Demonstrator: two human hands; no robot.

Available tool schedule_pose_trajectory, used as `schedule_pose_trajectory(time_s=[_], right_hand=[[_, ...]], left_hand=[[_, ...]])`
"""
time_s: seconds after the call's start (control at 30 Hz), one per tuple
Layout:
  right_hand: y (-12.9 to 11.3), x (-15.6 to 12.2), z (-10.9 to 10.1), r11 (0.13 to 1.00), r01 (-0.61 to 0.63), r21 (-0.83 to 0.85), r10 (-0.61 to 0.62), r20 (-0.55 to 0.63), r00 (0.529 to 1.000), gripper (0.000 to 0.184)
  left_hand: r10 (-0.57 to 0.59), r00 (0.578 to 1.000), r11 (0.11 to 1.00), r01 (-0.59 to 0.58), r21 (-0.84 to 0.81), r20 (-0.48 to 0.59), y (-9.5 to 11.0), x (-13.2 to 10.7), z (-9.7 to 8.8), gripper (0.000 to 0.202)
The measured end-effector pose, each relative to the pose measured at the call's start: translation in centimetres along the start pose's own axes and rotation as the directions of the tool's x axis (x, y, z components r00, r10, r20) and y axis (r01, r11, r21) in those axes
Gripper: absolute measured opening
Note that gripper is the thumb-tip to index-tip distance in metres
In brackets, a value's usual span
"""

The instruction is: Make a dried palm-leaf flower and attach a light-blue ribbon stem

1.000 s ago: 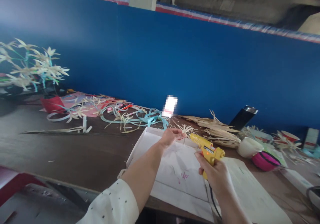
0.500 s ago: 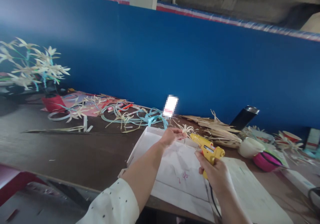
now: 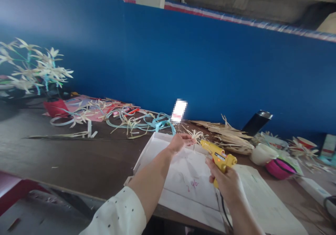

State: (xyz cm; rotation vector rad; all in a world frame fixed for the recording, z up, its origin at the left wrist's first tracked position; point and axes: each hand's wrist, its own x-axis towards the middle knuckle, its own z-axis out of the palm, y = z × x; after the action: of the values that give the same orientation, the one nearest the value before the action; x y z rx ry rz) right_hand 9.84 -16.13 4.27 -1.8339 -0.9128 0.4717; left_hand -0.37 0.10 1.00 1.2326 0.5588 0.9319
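On my remote feed, a small straw flower [image 3: 195, 135], made of thin, pale, dry strips fanned out like petals, is held above the middle of the table, towards its far edge. My wearer's left hand [image 3: 180, 142] pinches it at the base with fingertips pressed together. The forearm reaches out from a white dotted sleeve [image 3: 118, 215] at the near edge.

Just beside the flower is the pointed nozzle of a glossy yellow plastic glue gun [image 3: 218, 156], tilted up and to the left. The right hand [image 3: 227, 183] is clenched around its grip with the wrist low, and a black cord [image 3: 223, 208] trails back towards the near edge.

Both hands work over a shallow white cardboard tray [image 3: 154, 149] lined with creased paper that carries pink scribbles. The table [image 3: 78, 158] is dark brown wood with a dull finish.

Along the far edge lie curling blue ribbon strips [image 3: 157, 121] and a heap of flat, papery dried leaves [image 3: 231, 137]. A black cylindrical flask [image 3: 256, 123] stands beside the heap. Towards the right edge sit a round white cup [image 3: 262, 154] and a pink bowl [image 3: 278, 168]. At the far left corner, a red pot [image 3: 55, 108] holds spiky straw blooms [image 3: 34, 67] against a smooth blue wall panel [image 3: 183, 63].
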Motion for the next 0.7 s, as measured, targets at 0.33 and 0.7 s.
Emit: schedule_pose_trajectory(time_s=[0.33,0.7], right_hand=[[0.32,0.14,-0.17,0.999,0.02,-0.03,-0.019,0.014,1.0,0.051],[0.45,0.27,0.04,0.998,0.013,-0.058,-0.013,-0.008,1.0,0.052]], left_hand=[[0.005,1.0,1.0,-0.005,0.006,0.024,-0.16,0.04,-0.16,0.035],[-0.012,1.0,1.0,0.012,-0.004,0.013,0.15,-0.12,0.02,0.039]])
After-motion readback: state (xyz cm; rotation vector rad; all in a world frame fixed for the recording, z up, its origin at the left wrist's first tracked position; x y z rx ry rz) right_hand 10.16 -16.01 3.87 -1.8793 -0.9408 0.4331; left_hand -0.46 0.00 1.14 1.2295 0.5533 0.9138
